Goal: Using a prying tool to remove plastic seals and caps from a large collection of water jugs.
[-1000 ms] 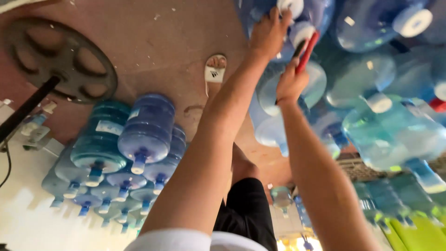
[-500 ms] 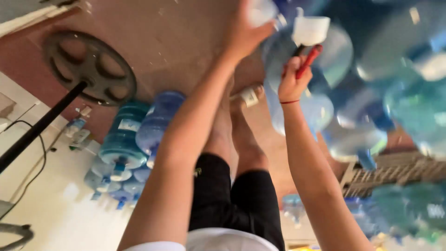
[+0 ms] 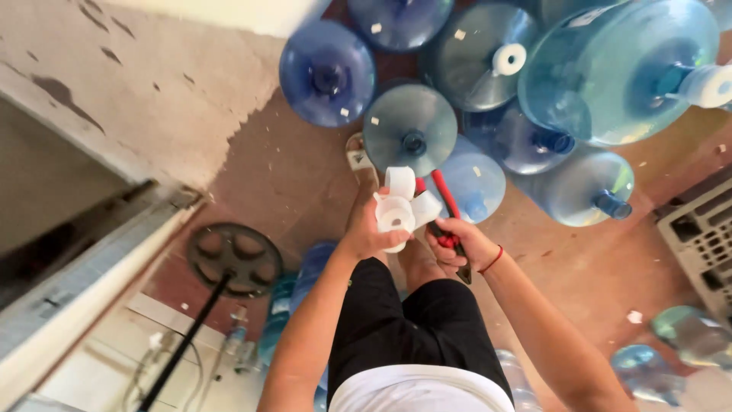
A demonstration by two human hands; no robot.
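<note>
White plastic bottle caps (image 3: 400, 202), several bunched together, sit in the left hand (image 3: 370, 233), whose fingers close around the lowest cap while the others stack loosely above and lean toward the right hand. They are held in the air over the person's black shorts (image 3: 408, 320) and bare feet, just beside the other fist. The right hand (image 3: 457, 243) is wrapped tight around the red handles of a pair of pliers (image 3: 442, 206), the handles poking up past the caps and the dark nose pointing down behind the wrist with its red string bracelet (image 3: 494, 259).

Because only the bottom cap is truly gripped, the upper ones look likely to tip out and drop among the bottles if the hand tilts; the plier handles, almost touching the stack, could also knock one loose.

Beyond the hands, large blue water bottles (image 3: 412, 126) lie packed on the reddish concrete floor (image 3: 290, 175), some capped white, some open-necked. A dark cast wheel on a rod (image 3: 232, 259) lies lower left, a grey plastic crate (image 3: 701, 229) at the right edge.
</note>
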